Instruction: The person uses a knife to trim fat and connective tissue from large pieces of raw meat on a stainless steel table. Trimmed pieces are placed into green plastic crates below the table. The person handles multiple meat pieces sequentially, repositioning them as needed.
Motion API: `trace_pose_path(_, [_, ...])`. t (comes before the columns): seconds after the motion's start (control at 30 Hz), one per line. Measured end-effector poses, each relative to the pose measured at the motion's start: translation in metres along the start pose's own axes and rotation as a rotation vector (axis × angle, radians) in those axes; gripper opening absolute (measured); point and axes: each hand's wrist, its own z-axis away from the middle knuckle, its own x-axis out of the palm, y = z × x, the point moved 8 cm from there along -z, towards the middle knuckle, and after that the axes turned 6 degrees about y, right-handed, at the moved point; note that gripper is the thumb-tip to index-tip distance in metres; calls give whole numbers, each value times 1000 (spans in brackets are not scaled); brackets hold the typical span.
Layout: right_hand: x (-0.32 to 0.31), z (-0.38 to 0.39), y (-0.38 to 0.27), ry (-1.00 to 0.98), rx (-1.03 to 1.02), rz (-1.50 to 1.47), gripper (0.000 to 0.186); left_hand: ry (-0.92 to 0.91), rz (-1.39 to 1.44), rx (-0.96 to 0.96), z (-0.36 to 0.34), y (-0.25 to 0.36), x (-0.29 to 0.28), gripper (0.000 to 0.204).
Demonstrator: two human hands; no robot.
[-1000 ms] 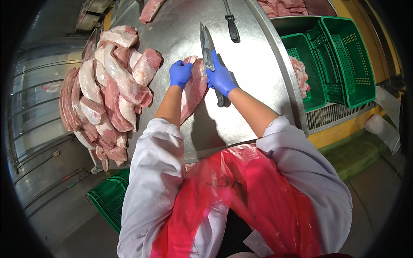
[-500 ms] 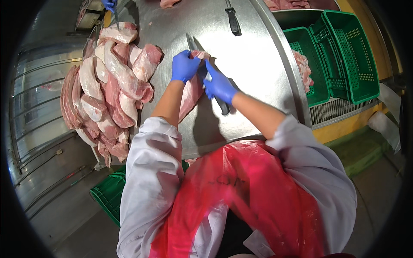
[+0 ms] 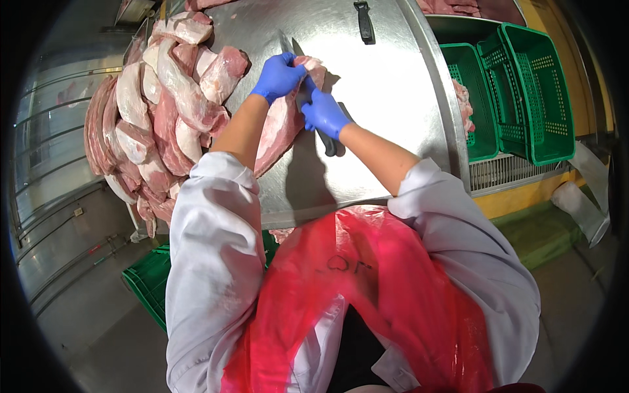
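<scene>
My left hand [image 3: 278,77], in a blue glove, has its fingers closed on the upper end of a long pink slab of meat [image 3: 275,137] lying on the steel worktop [image 3: 380,177]. My right hand [image 3: 324,114], also blue-gloved, is closed on a long knife [image 3: 328,143] beside the slab; part of its blade is hidden by my hands and the meat, and its black handle end shows below my fingers. A large pile of pale and pink meat pieces [image 3: 173,78] is heaped on the left.
A black handle [image 3: 364,23] lies near the top edge. Green perforated crates [image 3: 540,92] stand at the right, one holding meat trimmings [image 3: 462,105], with more meat [image 3: 449,6] beyond them. Another green crate [image 3: 141,281] is below at the lower left.
My hands and the slab appear higher in the picture than before, and my left hand has shifted up along the meat's end. A blue-gloved hand seen earlier at the top left is out of view.
</scene>
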Motion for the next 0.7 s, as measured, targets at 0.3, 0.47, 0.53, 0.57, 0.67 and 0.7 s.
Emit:
trace_pose_path(0.3, [22, 17, -14, -49, 3, -3, 81, -49, 248, -123, 8, -10, -11, 28])
trace_pose_path(0.47, [38, 94, 6, -164, 39, 160, 85, 21, 291, -182, 3, -26, -25, 25])
trace_pose_path(0.53, [39, 113, 9, -206, 55, 223, 85, 21, 347, -185, 10, -26, -30, 23])
trace_pose_path(0.57, [38, 95, 2, -186, 25, 264, 84, -13, 390, -185, 13, -24, -30, 22])
trace_pose_path(0.67, [40, 44, -30, -104, -3, 289, 82, -24, 426, -154, 17, -11, -35, 19])
trace_pose_path(0.7, [44, 42, -30, -93, 11, 279, 82, 34, 400, -138, 17, -11, -40, 19])
